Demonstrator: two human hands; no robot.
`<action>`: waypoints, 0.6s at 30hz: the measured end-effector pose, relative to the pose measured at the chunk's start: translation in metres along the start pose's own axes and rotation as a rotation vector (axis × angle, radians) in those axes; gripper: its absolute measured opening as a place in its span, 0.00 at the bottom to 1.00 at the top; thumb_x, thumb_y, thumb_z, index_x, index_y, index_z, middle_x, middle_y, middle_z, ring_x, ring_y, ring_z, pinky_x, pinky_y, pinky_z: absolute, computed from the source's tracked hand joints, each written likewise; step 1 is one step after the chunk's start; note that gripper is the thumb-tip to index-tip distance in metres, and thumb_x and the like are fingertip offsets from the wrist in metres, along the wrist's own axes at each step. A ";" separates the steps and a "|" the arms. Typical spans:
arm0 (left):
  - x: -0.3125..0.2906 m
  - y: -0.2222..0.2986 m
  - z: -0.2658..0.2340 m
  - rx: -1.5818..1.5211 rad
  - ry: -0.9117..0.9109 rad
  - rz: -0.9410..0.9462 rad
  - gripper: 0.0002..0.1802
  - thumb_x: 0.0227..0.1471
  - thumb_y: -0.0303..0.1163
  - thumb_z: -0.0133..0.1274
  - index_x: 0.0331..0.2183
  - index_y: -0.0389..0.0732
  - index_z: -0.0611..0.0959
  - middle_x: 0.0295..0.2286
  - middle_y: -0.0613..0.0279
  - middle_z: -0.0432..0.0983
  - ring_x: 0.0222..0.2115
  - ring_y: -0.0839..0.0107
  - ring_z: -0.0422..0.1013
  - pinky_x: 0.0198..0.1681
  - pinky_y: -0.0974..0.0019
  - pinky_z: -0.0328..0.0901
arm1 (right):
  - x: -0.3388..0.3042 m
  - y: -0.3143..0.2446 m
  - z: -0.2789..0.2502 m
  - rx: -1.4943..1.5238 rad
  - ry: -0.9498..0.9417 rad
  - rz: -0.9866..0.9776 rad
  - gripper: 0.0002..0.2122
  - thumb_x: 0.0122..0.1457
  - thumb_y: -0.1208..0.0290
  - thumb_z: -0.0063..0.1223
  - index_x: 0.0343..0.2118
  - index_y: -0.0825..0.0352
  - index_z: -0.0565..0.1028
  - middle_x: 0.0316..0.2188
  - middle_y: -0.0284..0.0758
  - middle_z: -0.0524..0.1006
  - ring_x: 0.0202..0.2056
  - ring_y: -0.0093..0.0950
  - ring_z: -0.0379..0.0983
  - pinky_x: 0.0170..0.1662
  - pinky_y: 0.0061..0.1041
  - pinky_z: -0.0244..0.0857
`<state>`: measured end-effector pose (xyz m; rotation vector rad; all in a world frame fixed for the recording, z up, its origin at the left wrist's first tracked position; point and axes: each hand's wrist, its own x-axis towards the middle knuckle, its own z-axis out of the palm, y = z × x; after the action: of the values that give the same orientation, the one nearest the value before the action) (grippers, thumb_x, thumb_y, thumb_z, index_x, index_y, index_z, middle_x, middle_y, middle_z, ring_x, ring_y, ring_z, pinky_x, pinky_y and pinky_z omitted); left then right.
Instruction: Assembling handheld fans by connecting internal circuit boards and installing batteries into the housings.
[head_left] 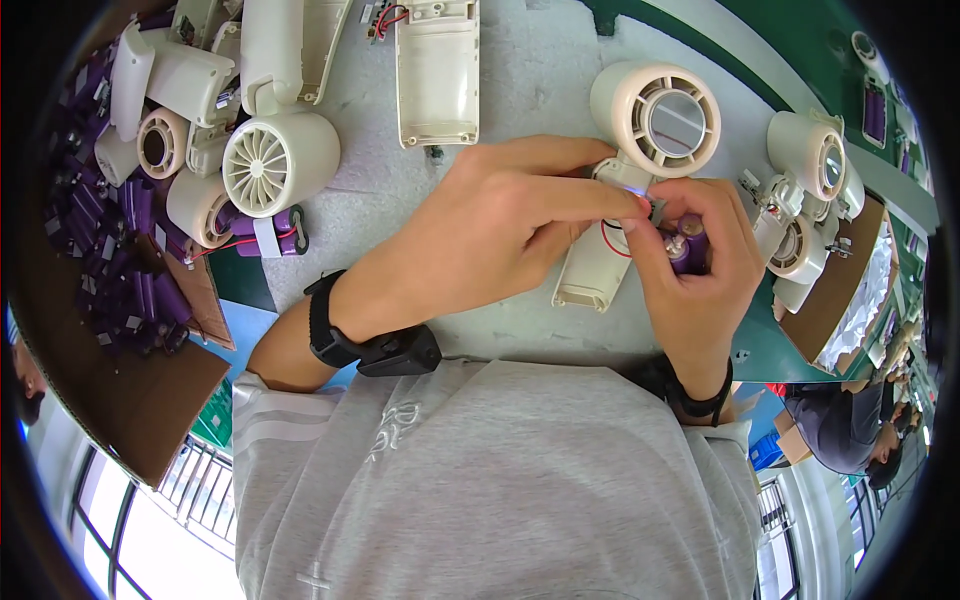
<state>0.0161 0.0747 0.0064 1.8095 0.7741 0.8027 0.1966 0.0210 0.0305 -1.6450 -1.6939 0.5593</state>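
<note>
A cream handheld fan [612, 105] lies right of the middle, its handle housing [590, 272] opened so the inside shows. My left hand [510, 210] reaches across from the left, its fingers closed around the fan's neck where a small blue-violet glow shows. My right hand [705, 250] is curled around a purple battery pack [688, 245] beside the handle. Its thumb and index finger meet the left fingertips over the inner parts. A red wire [612, 240] loops out below them. What exactly the fingertips pinch is hidden.
At left, a cardboard box [150, 420] holds many purple batteries [100, 230]. Cream fan parts [280, 165] are heaped beside it. An open handle shell [438, 75] lies at the top middle. More fans [800, 155] and another box [835, 300] stand right. A person [840, 425] sits beyond.
</note>
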 end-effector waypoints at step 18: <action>0.002 0.009 -0.001 -0.030 -0.028 -0.134 0.18 0.40 0.16 0.54 0.35 0.43 0.85 0.39 0.57 0.77 0.32 0.66 0.75 0.32 0.71 0.70 | -0.028 -0.004 -0.040 0.719 -0.432 0.537 0.27 0.51 0.80 0.55 0.57 0.68 0.64 0.43 0.36 0.70 0.29 0.22 0.70 0.31 0.18 0.66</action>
<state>0.0175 0.0736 0.0157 1.7197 0.8505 0.6964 0.2214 -0.0137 0.0547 -1.4631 -1.0676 1.6616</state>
